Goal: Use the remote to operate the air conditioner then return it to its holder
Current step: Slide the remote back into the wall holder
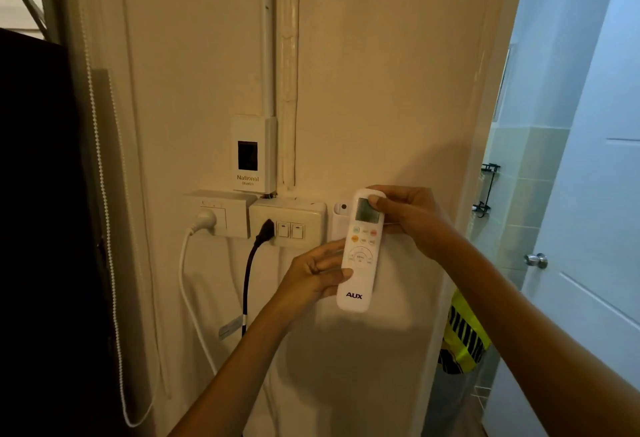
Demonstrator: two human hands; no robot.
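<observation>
Both hands hold the remote point(360, 251) upright against the wall point(381, 90), just right of the switch plate point(289, 220). The right hand point(408, 220) pinches its top, thumb on the display; the left hand point(315, 275) closes on its lower left edge, thumb over the front. Behind the top left corner peeks the white holder point(341, 216), fixed to the wall; most of it is hidden. Gripping both ends likely keeps the body straight against the bracket. Whether it is going in or coming out cannot be told. Nearby, a black plug point(266, 228) and a white plug point(204, 220) sit in sockets.
</observation>
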